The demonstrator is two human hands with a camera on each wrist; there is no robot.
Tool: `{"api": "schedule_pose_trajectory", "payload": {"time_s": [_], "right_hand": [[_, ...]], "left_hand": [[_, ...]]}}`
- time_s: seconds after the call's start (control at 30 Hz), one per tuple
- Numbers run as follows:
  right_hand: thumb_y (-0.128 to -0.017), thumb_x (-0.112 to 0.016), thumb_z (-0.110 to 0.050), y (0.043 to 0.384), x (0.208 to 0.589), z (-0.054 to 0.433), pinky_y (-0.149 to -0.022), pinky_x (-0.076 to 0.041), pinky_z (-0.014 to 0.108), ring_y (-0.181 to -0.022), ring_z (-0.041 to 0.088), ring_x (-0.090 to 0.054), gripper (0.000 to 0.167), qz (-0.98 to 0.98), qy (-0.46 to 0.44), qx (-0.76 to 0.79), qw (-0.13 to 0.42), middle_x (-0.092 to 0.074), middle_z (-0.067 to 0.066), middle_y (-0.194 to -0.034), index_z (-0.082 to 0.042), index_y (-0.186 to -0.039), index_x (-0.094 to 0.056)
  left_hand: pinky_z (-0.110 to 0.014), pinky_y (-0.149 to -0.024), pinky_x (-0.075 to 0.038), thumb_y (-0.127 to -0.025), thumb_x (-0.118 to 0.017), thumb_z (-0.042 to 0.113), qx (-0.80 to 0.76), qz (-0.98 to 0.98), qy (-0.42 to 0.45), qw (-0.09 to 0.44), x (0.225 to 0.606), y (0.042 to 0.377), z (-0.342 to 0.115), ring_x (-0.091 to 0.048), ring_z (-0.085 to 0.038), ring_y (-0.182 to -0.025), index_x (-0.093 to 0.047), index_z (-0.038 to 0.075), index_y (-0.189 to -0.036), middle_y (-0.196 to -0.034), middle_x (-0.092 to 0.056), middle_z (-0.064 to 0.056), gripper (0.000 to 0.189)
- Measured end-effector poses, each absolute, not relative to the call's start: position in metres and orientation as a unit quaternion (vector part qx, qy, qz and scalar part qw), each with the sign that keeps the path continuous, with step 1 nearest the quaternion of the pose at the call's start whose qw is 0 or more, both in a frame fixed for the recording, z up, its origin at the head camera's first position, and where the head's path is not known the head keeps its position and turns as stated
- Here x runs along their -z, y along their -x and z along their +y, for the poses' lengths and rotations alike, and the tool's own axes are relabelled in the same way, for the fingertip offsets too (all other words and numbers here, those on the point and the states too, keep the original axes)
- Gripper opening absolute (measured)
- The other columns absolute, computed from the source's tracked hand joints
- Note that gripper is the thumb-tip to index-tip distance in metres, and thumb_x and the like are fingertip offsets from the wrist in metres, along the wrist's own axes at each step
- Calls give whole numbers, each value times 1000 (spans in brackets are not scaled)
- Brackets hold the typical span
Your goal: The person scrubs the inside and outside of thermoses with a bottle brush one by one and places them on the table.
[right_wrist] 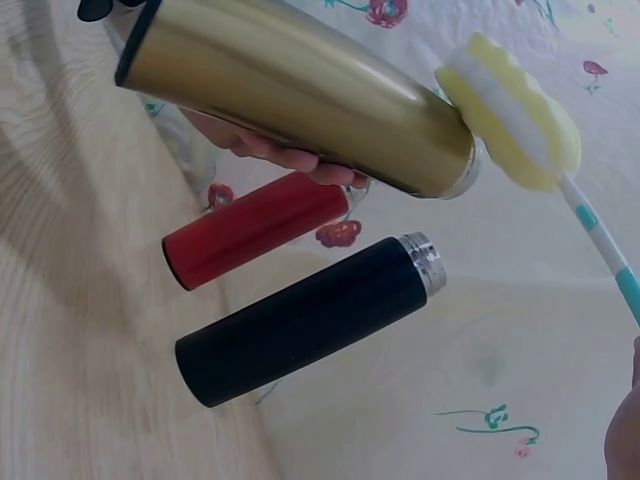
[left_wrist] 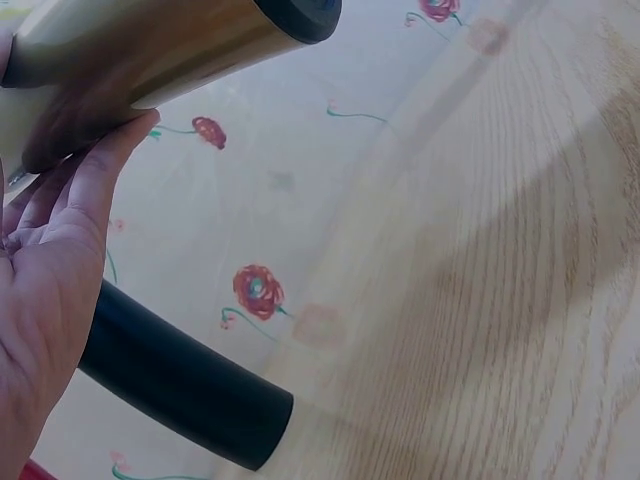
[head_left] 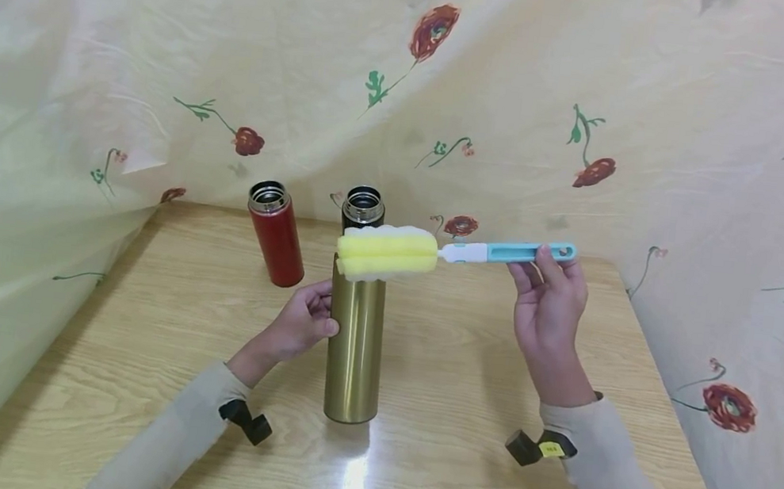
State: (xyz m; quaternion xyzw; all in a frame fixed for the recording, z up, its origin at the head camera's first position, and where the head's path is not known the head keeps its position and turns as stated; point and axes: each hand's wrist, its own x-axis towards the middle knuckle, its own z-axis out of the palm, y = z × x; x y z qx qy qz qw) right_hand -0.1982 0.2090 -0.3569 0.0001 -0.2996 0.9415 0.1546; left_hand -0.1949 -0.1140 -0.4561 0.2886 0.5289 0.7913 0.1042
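My left hand (head_left: 298,322) grips a gold vacuum flask (head_left: 355,352) from the side, high on its body. The flask stands roughly upright; whether its base touches the table I cannot tell. My right hand (head_left: 552,309) pinches the turquoise and white handle of a bottle brush (head_left: 387,253), held level. The brush's yellow and white sponge head is in front of the gold flask's top in the head view, hiding its mouth. The right wrist view puts the sponge close beside the flask's silver rim (right_wrist: 470,170). Whether they touch is unclear.
A red flask (head_left: 277,240) without a lid stands behind, to the left. Another lidless flask, black (right_wrist: 310,320), stands behind the gold one. Wood-grain table (head_left: 445,425) lies beneath. A floral cloth (head_left: 525,67) hangs at the back and sides.
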Motion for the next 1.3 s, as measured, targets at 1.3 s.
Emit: {"api": "schedule_pose_trajectory", "payload": {"time_s": [1.3], "right_hand": [[-102, -56, 3, 142, 400, 236, -83, -60, 30, -83, 20, -72, 5, -382, -25, -922, 66, -65, 9, -93, -2, -100, -58]], "left_hand": [[-25, -90, -57, -71, -90, 53, -792, 543, -259, 107, 450, 199, -109, -68, -12, -101, -58, 0, -127, -111, -71, 0, 83]]}}
